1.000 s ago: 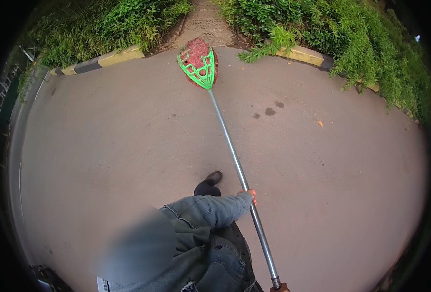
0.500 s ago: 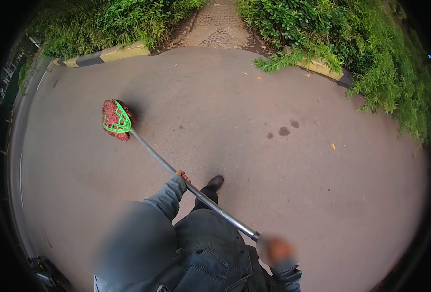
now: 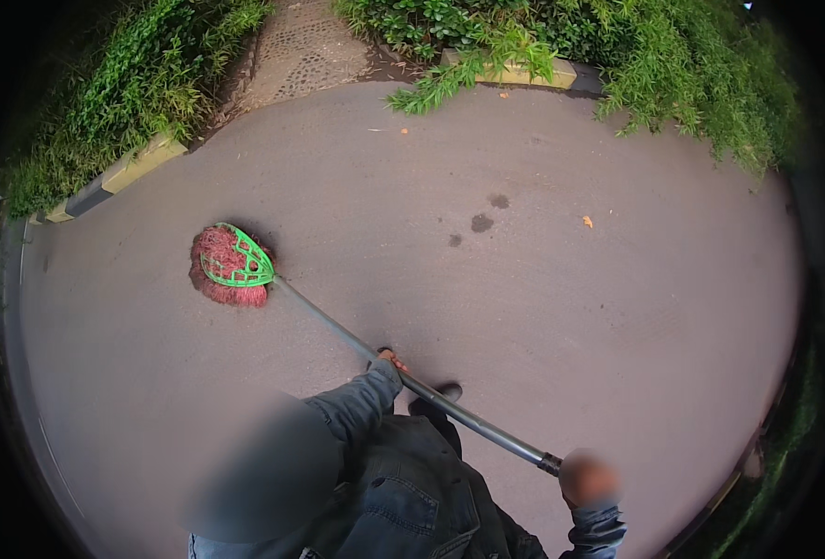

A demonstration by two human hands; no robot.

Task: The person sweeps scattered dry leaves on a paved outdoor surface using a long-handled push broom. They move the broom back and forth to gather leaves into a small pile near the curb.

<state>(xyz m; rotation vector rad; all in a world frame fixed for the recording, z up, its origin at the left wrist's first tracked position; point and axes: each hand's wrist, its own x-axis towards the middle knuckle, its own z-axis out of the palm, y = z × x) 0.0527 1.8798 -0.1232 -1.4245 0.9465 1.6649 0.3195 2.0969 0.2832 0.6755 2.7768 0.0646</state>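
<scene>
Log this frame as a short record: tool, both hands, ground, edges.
Tool: broom, green plastic frame, reddish bristles, metal handle
Broom head: left of picture centre, bristles facing the pavement; contact unclear
Left hand: wrapped around the handle partway along
Right hand: holds the handle's near end; fingers blurred
Ground: grey-brown pavement with dark stains and an orange-yellow leaf
Edges: yellow-and-black kerb, green shrubs, pebbled path at top
</scene>
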